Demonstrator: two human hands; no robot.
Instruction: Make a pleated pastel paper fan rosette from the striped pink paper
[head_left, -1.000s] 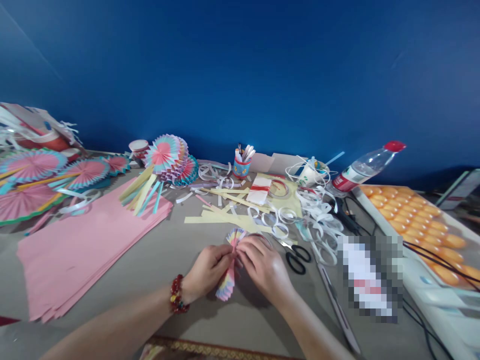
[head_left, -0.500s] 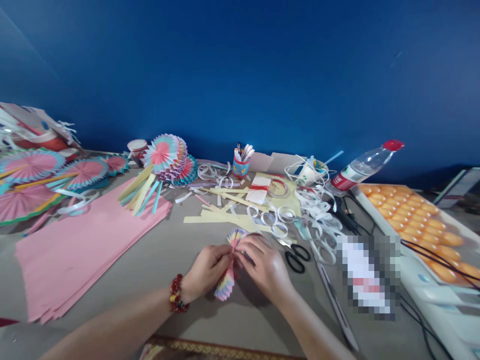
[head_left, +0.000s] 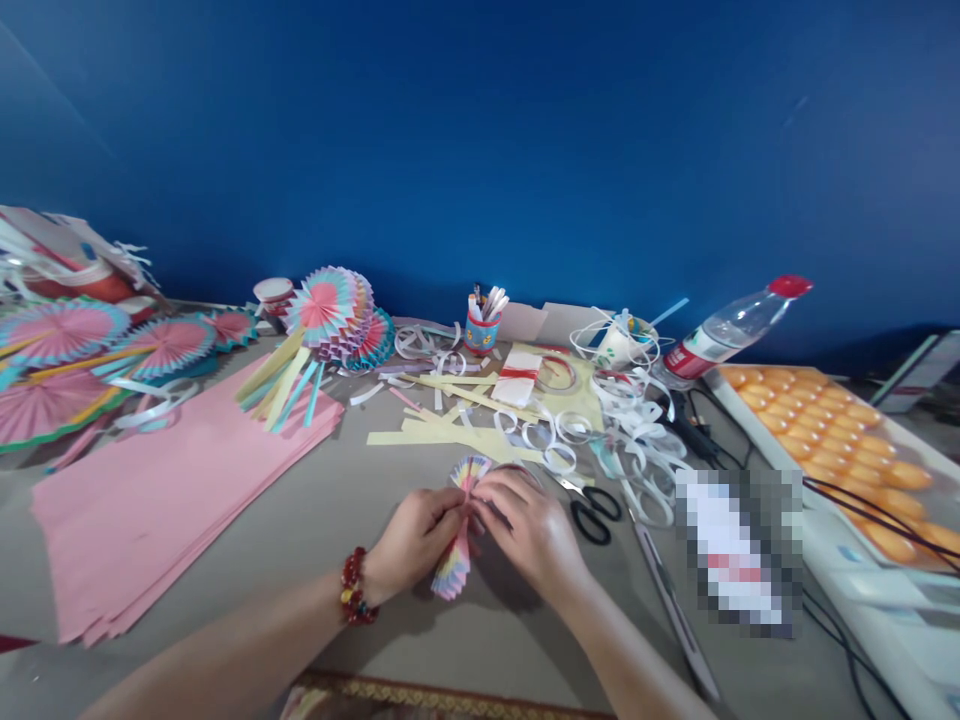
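Between my hands is a pleated paper fan (head_left: pixel 453 571), pink in the middle with yellow, blue and lilac edges, pinched at its centre so both ends flare. My left hand (head_left: pixel 421 535), with a red bead bracelet at the wrist, is closed on its middle from the left. From the other side, my right hand (head_left: pixel 529 520) has thumb and fingers closed at the same spot. The fingers hide the fan's centre, and whether a thread or tie is there I cannot tell. Black-handled scissors (head_left: pixel 595 512) lie right of my right hand.
A stack of pink paper (head_left: pixel 172 500) and finished paper rosettes (head_left: pixel 328 305) lie left. Yellow paper strips (head_left: pixel 442 435), curled white strips (head_left: pixel 637 430) and a pen cup (head_left: pixel 482 332) are farther back. A grey utility knife (head_left: pixel 675 605), bottle (head_left: pixel 739 335) and bulb-covered tray (head_left: pixel 825 430) stand right.
Both hands stay almost in place on the fan. The fan's upper end has shifted very slightly left, and its lower end is turned a little.
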